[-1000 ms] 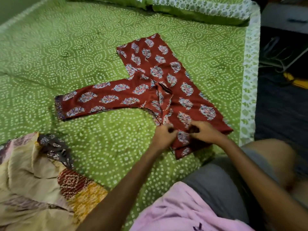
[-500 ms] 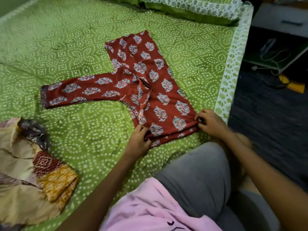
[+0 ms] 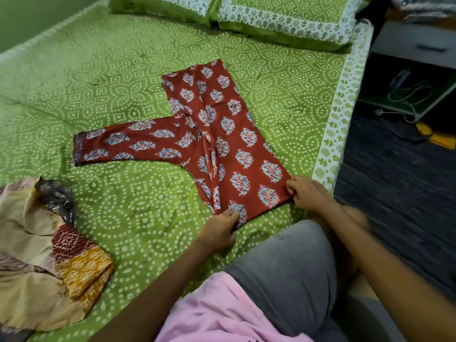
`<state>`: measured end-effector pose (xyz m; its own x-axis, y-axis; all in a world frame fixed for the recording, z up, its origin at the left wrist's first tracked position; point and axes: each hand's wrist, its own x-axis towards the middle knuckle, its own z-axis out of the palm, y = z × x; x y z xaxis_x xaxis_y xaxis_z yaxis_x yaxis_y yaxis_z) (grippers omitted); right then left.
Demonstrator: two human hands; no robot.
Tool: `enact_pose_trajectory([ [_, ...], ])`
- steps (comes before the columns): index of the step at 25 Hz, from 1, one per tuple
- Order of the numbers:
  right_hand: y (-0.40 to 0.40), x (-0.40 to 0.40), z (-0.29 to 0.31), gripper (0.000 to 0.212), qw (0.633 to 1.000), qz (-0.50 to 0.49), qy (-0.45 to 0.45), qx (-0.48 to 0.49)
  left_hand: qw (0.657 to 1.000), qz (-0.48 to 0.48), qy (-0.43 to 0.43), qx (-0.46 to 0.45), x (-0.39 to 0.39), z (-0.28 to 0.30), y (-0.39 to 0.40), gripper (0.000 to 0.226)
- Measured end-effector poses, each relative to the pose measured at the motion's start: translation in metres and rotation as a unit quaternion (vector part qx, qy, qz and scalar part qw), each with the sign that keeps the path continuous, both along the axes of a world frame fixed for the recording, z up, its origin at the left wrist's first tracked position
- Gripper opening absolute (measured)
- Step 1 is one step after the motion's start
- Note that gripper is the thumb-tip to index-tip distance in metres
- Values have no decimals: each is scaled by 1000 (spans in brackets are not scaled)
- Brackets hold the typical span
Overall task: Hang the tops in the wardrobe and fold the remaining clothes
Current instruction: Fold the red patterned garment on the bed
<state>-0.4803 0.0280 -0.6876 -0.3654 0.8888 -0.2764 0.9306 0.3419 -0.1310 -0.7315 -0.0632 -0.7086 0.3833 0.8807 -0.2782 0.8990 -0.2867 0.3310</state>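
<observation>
Red printed trousers (image 3: 222, 144) lay flat on the green bed sheet (image 3: 123, 70), one leg stretched to the left, the other toward the pillows (image 3: 283, 23). Both arms reached forward over the lap. The left hand (image 3: 219, 230) pinched the near waist corner with curled fingers (image 3: 230, 214), and the right hand (image 3: 308, 193) gripped the waist corner near the bed's right edge. A beige cloth pile (image 3: 37, 255) lay well apart on the left.

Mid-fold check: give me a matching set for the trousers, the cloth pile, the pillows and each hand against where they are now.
1 trousers
2 cloth pile
3 pillows
4 left hand
5 right hand

a far end of the bed
b near left, crumpled
c spread mid-bed, legs apart
d pinching the waist's right corner
e gripping the waist's left corner

Pairs: 1-c, 2-b, 3-a, 4-e, 5-d
</observation>
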Motion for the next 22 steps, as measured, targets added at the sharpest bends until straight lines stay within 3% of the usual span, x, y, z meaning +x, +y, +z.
enact_pose_trajectory([
  [3,9,-15,16,12,999,-17,-35,15,997,19,-70,23,-5,14,15,23],
  [5,14,-38,16,19,997,-30,14,68,986,70,-126,81,-9,19,34,21],
  [8,27,-89,2,31,988,-33,130,70,977,123,-111,135,-17,12,80,26],
  [11,39,-135,-24,48,992,-29,125,-10,959,258,-90,79,-34,0,129,42],
  [12,42,-145,-33,51,993,-20,117,-22,933,328,-143,46,-42,-3,143,42],
  [15,57,-161,-49,46,983,-25,179,18,813,466,-349,-23,-61,4,183,27],
  [18,80,-169,-50,32,969,-57,219,103,689,500,-507,-135,-73,7,225,20],
  [22,114,-182,-51,18,939,-153,297,86,562,519,-609,-211,-91,10,275,6],
])
